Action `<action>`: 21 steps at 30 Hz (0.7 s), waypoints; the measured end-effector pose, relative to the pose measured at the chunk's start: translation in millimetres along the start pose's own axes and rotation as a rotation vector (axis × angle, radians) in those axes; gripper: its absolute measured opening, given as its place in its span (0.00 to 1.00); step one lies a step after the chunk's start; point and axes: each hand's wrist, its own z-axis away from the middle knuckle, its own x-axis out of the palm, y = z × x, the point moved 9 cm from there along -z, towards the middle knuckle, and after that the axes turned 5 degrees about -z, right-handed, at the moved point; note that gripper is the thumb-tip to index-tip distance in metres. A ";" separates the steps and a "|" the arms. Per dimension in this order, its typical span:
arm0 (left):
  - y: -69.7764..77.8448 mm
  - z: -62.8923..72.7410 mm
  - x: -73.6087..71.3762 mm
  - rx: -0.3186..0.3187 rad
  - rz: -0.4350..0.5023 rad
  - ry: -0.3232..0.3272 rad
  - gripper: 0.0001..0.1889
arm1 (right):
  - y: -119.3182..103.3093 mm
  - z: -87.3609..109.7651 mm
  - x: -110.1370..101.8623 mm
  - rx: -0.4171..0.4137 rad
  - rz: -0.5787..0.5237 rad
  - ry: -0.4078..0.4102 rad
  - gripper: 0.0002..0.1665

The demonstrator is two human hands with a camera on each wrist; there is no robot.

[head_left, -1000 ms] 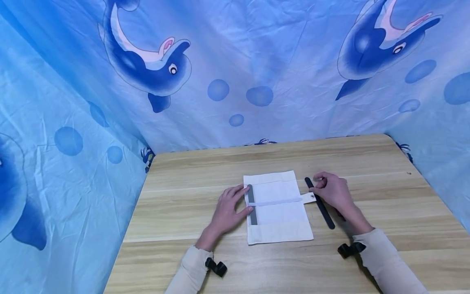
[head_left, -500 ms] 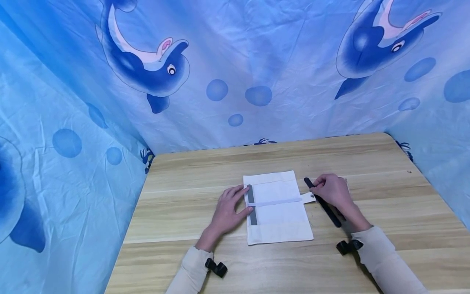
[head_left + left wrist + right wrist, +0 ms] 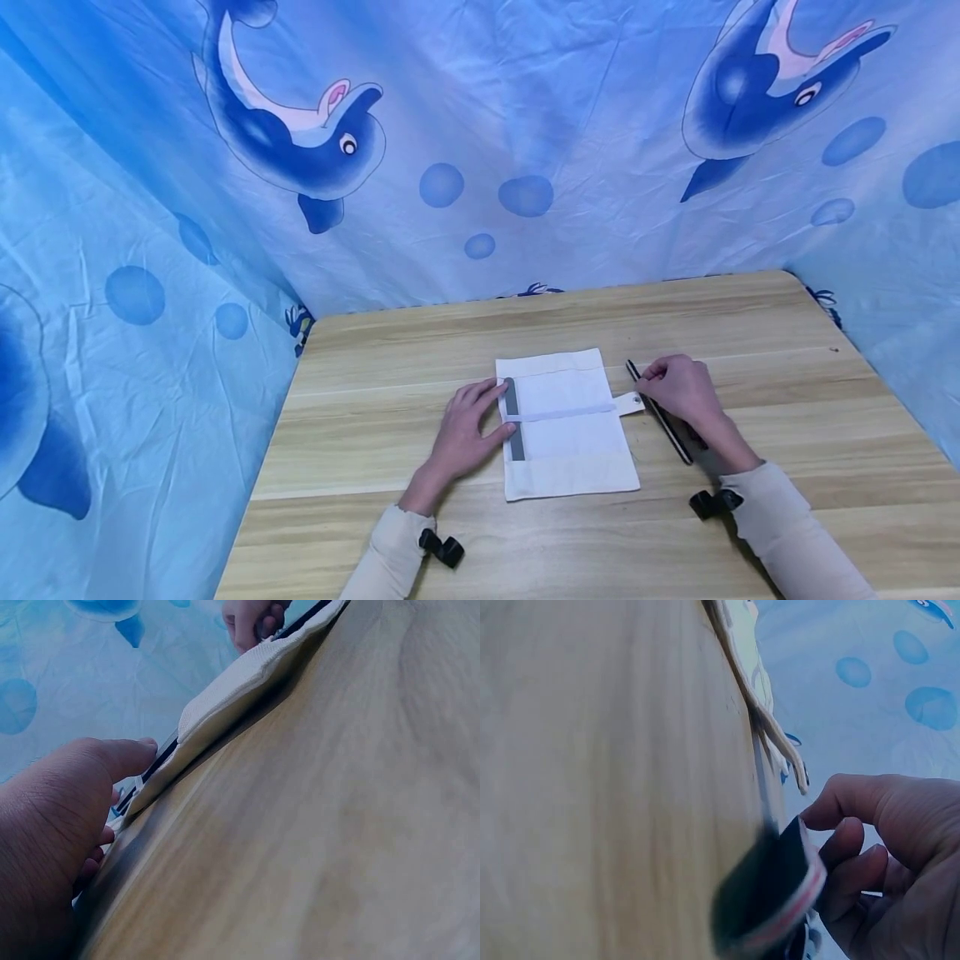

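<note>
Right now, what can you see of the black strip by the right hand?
The black strip is a long, thin, flat stick, dark with a pale edge line in the head view; the right wrist view shows a pinkish layer along its edge. It lies diagonally on the wooden table, just right of the white cloth pouch and its tab. The right hand pinches its far half and tips it onto its edge; the near end pokes out beside the wrist.

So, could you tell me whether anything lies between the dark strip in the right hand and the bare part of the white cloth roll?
Nothing visible does. The right hand grips the dark strip just right of the cloth roll. Only the roll's small tab lies flat between them. The grey strip sits at the far left edge, under the left hand.
</note>
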 end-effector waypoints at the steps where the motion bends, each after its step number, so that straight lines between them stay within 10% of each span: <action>1: 0.0 0.0 0.1 0.000 -0.001 0.001 0.38 | -0.8 0.6 -0.7 -0.001 0.001 -0.003 0.10; 21: 1.4 0.5 -0.2 0.004 -0.005 0.006 0.38 | -2.6 1.6 -8.7 -0.048 0.036 0.020 0.15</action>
